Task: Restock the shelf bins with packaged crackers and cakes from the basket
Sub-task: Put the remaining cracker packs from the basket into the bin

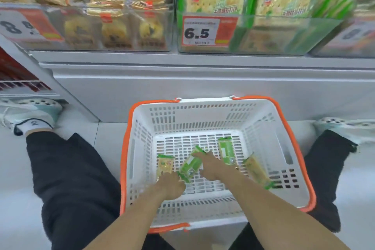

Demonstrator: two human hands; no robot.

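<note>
White basket point(261, 128): four cracker packs | left hand point(171, 185), right hand point(211, 166) grasp one point(189, 166)

The basket point(261, 128) is white slotted plastic, matt, with glossy orange plastic handles point(292, 138). The cracker packets point(226, 152) wear shiny green film. The shelf bins point(284, 34) are clear glossy plastic; the price label point(209, 31) looks like paper.

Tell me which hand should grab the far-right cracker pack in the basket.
Right. The right hand is nearer the far-right pack, with bare basket floor between them. The left hand sits across the basket by the leftmost pack and would have to cross over.
</note>
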